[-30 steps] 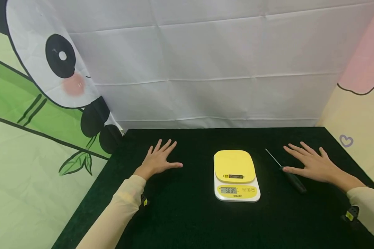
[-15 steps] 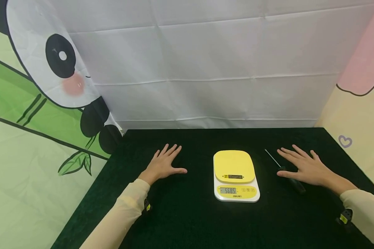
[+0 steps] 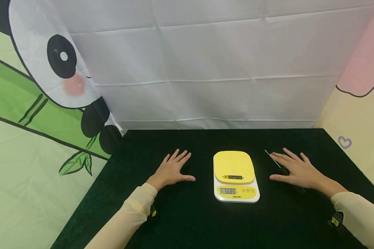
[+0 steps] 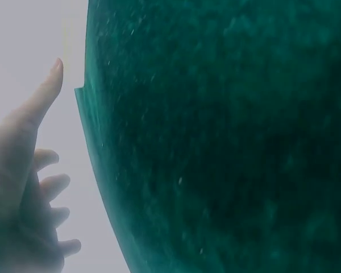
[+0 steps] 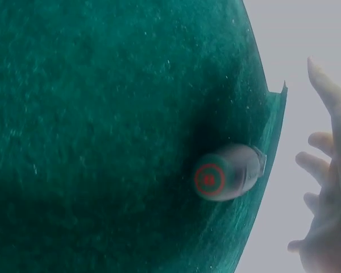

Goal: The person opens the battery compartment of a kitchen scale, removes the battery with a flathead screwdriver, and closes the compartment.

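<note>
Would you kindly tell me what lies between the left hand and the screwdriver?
The yellow scale lies between the left hand and the screwdriver, which the right hand partly hides; the head view shows this.

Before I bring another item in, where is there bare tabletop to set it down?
The dark green table is bare between the left hand and the scale, behind the scale up to the white cloth, and in front of the scale toward the wearer. It is crowded right of the scale, where the right hand hangs over the screwdriver.
</note>
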`<state>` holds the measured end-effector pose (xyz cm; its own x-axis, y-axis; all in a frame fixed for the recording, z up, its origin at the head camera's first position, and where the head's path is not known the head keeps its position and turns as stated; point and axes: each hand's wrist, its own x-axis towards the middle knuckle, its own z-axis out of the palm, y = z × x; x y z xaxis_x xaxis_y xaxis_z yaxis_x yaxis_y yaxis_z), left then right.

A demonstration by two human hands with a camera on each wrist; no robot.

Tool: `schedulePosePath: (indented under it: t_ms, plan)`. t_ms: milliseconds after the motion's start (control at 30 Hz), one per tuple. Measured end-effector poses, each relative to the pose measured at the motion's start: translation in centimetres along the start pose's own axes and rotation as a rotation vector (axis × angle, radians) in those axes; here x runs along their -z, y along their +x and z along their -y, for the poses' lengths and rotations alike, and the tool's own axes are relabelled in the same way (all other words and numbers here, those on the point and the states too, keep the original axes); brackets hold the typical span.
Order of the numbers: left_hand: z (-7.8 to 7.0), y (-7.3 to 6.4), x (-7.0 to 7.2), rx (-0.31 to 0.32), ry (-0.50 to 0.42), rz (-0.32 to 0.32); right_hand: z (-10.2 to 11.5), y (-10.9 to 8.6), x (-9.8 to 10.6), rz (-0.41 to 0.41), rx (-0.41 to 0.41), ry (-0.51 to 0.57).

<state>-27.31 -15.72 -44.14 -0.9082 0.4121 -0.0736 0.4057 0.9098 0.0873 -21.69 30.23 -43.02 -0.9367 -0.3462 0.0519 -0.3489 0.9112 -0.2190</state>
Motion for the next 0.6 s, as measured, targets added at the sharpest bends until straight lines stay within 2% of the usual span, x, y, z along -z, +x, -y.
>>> schedulePosePath:
  t_ms: [233,600]
  plan:
    - [-1.3,0.1,-0.6,-0.053,-0.002,0.013,0.8,0.1,-0.8,-0.017,0.026,-0.010]
    - [-3.2,0.9,-1.2,-0.103,0.003,0.005,2.0,0.3,-1.3,-0.026,0.065,-0.020]
